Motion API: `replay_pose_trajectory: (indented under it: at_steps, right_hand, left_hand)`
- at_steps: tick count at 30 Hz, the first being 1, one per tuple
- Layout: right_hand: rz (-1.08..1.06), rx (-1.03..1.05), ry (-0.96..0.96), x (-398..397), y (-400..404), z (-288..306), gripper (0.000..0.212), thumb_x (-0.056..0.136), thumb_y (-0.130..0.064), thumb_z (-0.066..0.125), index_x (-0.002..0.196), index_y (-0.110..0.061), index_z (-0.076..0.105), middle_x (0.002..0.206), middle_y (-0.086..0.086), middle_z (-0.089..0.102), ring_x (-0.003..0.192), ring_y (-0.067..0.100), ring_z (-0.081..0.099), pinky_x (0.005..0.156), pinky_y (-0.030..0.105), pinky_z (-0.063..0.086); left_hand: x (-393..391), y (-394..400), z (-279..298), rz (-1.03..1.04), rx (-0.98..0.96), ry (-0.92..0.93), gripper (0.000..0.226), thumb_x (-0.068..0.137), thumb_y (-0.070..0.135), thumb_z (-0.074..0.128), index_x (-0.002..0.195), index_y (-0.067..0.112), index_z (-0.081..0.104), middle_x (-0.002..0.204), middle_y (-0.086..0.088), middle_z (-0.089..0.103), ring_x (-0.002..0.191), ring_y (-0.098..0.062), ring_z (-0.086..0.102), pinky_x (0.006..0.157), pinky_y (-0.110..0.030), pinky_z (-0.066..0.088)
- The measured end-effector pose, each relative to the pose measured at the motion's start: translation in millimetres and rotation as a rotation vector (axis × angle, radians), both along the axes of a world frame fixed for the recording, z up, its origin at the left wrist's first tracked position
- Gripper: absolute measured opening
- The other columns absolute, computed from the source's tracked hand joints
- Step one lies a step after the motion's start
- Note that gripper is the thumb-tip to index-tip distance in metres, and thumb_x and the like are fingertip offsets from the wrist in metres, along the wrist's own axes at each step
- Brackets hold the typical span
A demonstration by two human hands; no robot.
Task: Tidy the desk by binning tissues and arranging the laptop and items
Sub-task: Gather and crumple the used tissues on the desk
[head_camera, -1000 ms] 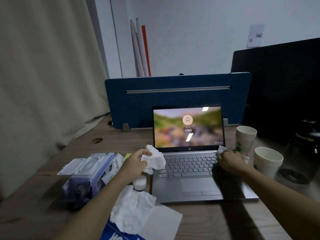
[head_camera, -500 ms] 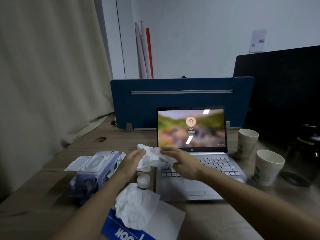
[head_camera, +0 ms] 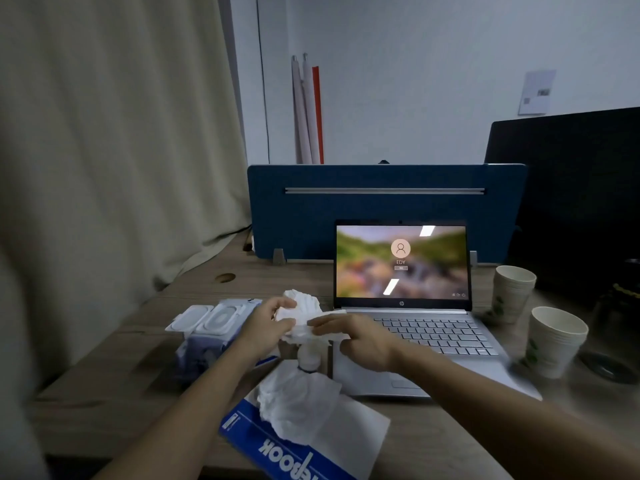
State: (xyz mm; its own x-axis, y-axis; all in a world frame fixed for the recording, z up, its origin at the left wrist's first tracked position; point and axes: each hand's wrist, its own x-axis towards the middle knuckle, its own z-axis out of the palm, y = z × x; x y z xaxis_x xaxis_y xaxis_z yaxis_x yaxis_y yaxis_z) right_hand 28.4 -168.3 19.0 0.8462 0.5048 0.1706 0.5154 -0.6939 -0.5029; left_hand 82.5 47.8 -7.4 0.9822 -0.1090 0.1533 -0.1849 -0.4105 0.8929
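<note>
So the left hand [head_camera: 266, 325] is gripping a crumpled white tissue wad [head_camera: 303, 311] just above the wooden desk [head_camera: 114, 382], the right hand [head_camera: 360, 339] pinches its other edge, all just left of the open silver laptop [head_camera: 415, 327].

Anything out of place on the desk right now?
Yes. A crumpled tissue lies loose on the blue notebook at the near edge. The wet wipes pack has its lid flipped open. Both hands, left hand and right hand, hold another tissue wad.
</note>
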Motion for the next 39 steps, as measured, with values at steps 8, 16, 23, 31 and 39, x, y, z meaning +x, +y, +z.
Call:
replay_pose_trajectory:
  at_steps: [8, 16, 23, 31, 39]
  right_hand:
    - [-0.101, -0.123, -0.045, -2.9, 3.4, -10.1, 0.035, 0.082, 0.000, 0.050, 0.101, -0.018, 0.073, 0.117, 0.002, 0.059, 0.110, 0.021, 0.056, 0.094, 0.031, 0.046]
    - [-0.063, -0.412, 0.174, -7.7, 26.8, -29.1, 0.025, 0.094, -0.043, 0.050, 0.115, -0.042, 0.064, 0.122, -0.002, 0.062, 0.118, 0.026, 0.045, 0.102, 0.048, 0.036]
    - [-0.175, -0.426, 0.011, -5.4, 45.3, -41.4, 0.034, 0.083, -0.041, 0.062, 0.116, -0.031, 0.058, 0.110, 0.004, 0.063, 0.110, 0.025, 0.045, 0.089, 0.041, 0.029]
    - [-0.147, -0.184, -0.017, -1.6, 27.2, -22.6, 0.013, 0.083, -0.013, 0.061, 0.090, -0.017, 0.071, 0.090, -0.004, 0.066, 0.081, 0.013, 0.059, 0.064, 0.015, 0.043]
    - [-0.167, 0.289, -0.033, -3.4, 8.0, 19.8, 0.020, 0.079, 0.000, 0.057, 0.069, -0.018, 0.059, 0.073, -0.001, 0.059, 0.069, 0.014, 0.052, 0.061, 0.027, 0.040]
  left_hand:
    - [-14.2, 37.9, 18.2, 0.102, 0.078, -0.120, 0.026, 0.088, 0.000, 0.061, 0.103, 0.021, 0.059, 0.122, 0.004, 0.057, 0.110, -0.016, 0.053, 0.073, -0.026, 0.044]
    - [-26.8, 71.7, 27.1, 0.164, 0.143, -0.129, 0.025, 0.095, 0.008, 0.056, 0.085, 0.026, 0.069, 0.128, -0.001, 0.059, 0.100, -0.018, 0.058, 0.064, -0.023, 0.045]
    - [-30.5, 90.6, 24.0, 0.190, 0.078, -0.134, 0.026, 0.095, 0.007, 0.057, 0.089, 0.028, 0.072, 0.122, 0.002, 0.060, 0.088, -0.002, 0.057, 0.054, -0.007, 0.044]
    - [-28.3, 89.3, 23.0, 0.187, 0.028, -0.104, 0.020, 0.093, 0.027, 0.062, 0.107, 0.022, 0.074, 0.110, 0.014, 0.063, 0.093, 0.008, 0.051, 0.069, -0.010, 0.037]
    - [-27.5, 56.9, 23.8, 0.053, -0.080, -0.046, 0.029, 0.095, 0.035, 0.057, 0.109, 0.016, 0.074, 0.117, 0.017, 0.060, 0.104, 0.003, 0.050, 0.091, -0.025, 0.039]
